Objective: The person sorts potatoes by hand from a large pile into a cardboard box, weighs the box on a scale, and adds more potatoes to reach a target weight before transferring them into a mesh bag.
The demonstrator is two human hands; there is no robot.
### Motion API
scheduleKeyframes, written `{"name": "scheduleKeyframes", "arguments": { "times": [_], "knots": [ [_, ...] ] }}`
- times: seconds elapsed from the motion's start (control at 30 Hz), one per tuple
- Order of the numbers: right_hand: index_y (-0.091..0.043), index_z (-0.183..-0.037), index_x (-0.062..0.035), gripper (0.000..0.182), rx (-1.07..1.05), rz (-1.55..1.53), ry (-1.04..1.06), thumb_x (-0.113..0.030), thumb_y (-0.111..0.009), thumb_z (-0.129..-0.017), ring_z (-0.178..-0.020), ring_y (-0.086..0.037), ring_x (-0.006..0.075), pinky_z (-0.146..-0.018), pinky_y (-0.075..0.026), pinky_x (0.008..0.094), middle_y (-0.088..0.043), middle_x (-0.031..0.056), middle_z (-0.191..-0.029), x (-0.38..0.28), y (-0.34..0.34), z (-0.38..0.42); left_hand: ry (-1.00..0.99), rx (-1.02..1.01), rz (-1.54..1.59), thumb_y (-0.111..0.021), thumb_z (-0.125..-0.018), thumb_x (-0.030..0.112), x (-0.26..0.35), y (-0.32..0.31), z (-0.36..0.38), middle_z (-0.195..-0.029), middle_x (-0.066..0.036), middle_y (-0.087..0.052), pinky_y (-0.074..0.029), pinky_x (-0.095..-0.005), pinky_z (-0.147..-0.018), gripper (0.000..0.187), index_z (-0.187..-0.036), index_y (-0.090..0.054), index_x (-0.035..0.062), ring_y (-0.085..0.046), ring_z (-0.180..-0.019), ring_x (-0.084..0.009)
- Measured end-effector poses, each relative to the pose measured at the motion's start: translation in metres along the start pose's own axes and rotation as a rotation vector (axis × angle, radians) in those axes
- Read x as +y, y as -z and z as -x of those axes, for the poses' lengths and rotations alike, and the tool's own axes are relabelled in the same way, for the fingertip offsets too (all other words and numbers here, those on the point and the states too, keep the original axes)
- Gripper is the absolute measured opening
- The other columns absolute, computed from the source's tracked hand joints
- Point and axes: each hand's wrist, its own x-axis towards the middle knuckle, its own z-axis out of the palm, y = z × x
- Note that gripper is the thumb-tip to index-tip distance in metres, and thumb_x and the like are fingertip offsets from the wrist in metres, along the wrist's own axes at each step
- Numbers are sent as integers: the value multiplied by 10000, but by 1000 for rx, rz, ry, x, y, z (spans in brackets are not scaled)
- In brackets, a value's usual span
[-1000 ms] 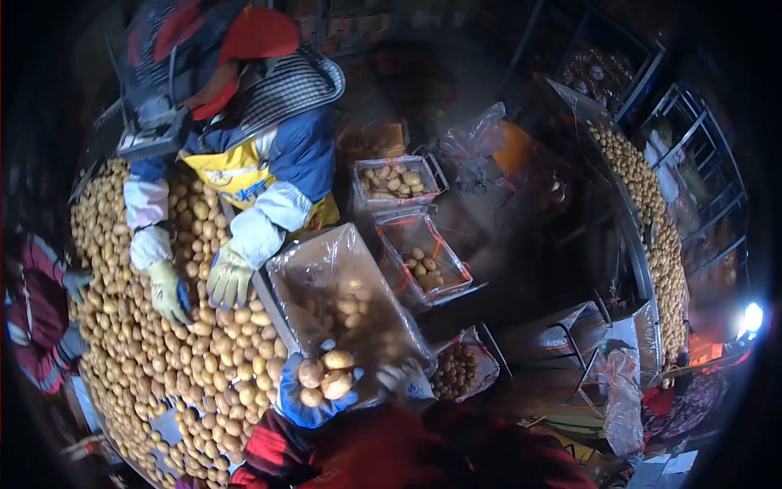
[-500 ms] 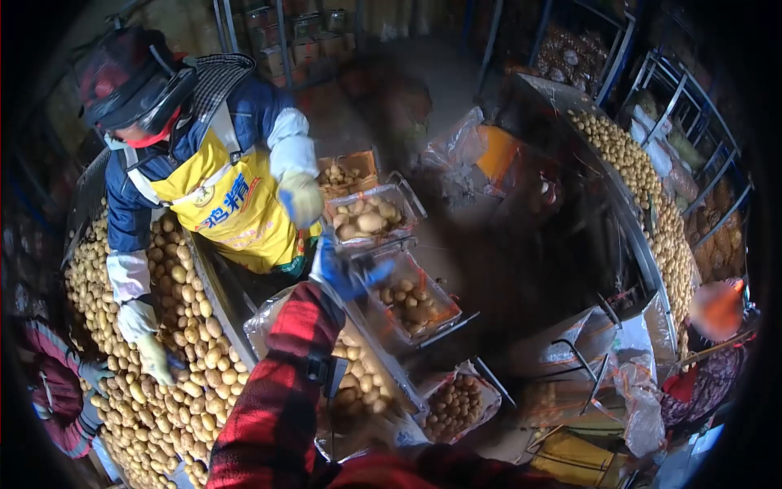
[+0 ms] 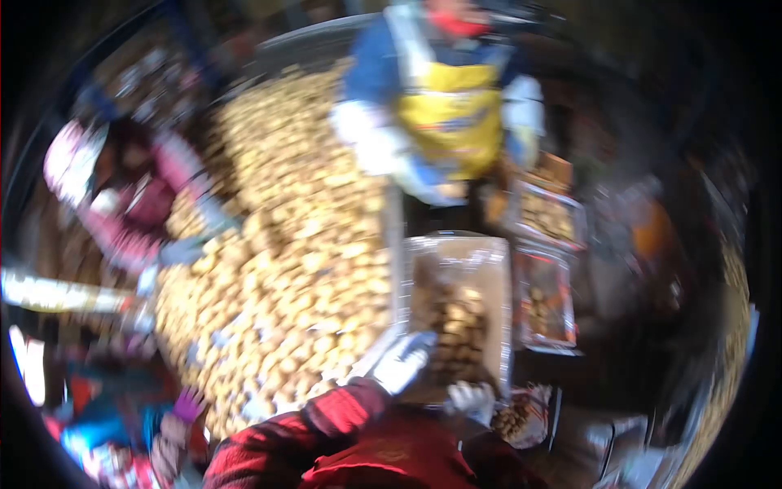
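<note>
My left hand [image 3: 405, 363], in a white and blue glove, is at the near left edge of a plastic-lined box [image 3: 498, 326]. Potatoes [image 3: 462, 330] lie inside that box. My right hand [image 3: 472, 401], in a pale glove, is by the box's near right corner. Motion smears the fingers of both hands, so I cannot make out whether they hold anything. To the left of the box spreads a big heap of potatoes [image 3: 293, 269] on a sorting table.
Across the heap stands a co-worker in a yellow apron [image 3: 452, 114]. Another person in pink sleeves [image 3: 122, 196] reaches into the heap from the left; a third, with a purple glove [image 3: 190, 403], is at lower left. Smaller crates [image 3: 570, 281] of potatoes line the right.
The view has swung left, bringing the heap and box to the middle. My left hand has moved from above the crates to the box's edge; my right hand has come into view.
</note>
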Motion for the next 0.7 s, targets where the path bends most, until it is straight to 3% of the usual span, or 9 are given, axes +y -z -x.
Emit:
{"name": "scheduleKeyframes", "arguments": {
  "times": [0.07,0.13,0.23,0.33,0.37,0.4,0.5,0.6,0.7],
  "knots": [
    [-741,-1136,-93,395,-23,15,22,-311,-645,-822,-975,-674,324,-1070,-400,566,-734,122,-1165,-7,12,-5,80,18,430,-560,-1051,271,-43,-7,61,-1352,-139,-636,-486,-394,-1064,453,-1448,-550,53,-611,-1244,-253],
    [-702,-1202,-94,451,-101,-28,-47,-351,-642,-836,-1110,-626,353,-1103,-375,584,-667,134,-1321,-8,3,-1,-84,166,62,-576,-1028,284,-89,-10,119,-1351,-160,-628,-456,-430,-1099,462,-1437,-553,70,-582,-1283,-313],
    [-653,-1262,-70,512,34,107,179,-351,-662,-834,-1218,-559,382,-1120,-355,584,-572,173,-1431,-77,45,-27,-61,270,47,-596,-967,198,-114,14,201,-1382,-177,-591,-437,-463,-1106,447,-1394,-572,68,-551,-1293,-380],
    [-593,-1342,-71,583,-256,-139,479,-271,-726,-811,-1285,-495,398,-1136,-337,585,-547,195,-1363,-166,62,-72,-32,441,-201,-640,-904,155,-135,30,262,-1371,-183,-582,-429,-500,-1096,467,-1361,-598,69,-526,-1303,-408],
    [-585,-1352,-68,603,-256,-168,574,-278,-731,-805,-1286,-490,394,-1135,-338,581,-544,189,-1351,-193,49,-81,-64,520,-233,-675,-864,173,-151,27,280,-1354,-185,-583,-410,-540,-1093,491,-1341,-614,76,-510,-1307,-433],
    [-576,-1362,-66,624,-256,-198,666,-286,-735,-800,-1286,-485,389,-1134,-339,577,-541,183,-1339,-217,27,-87,102,539,-298,-699,-846,240,-161,20,299,-1397,-197,-556,-360,-587,-1123,531,-1347,-612,88,-478,-1339,-437],
    [-550,-1452,-140,648,-234,-105,650,-389,-688,-870,-1402,-409,393,-1165,-285,608,-459,178,-1496,-284,-45,-104,314,584,-505,-675,-868,453,-201,3,341,-1486,-209,-486,-229,-638,-1201,638,-1406,-586,121,-407,-1396,-465],
    [-489,-1536,-238,687,-317,200,483,-486,-644,-914,-1507,-292,403,-1171,-217,680,-359,171,-1616,-346,-85,-87,538,541,-437,-659,-878,478,-234,-3,370,-1432,-208,-535,-293,-626,-1148,676,-1457,-557,142,-491,-1293,-444],
    [-493,-1526,-236,714,-301,204,590,-477,-677,-880,-1473,-317,415,-1142,-248,670,-406,150,-1574,-341,-89,-66,554,640,-429,-660,-881,450,-250,1,385,-1173,-187,-650,-402,-549,-1030,547,-1320,-639,124,-574,-1106,-420]
  ]
}}
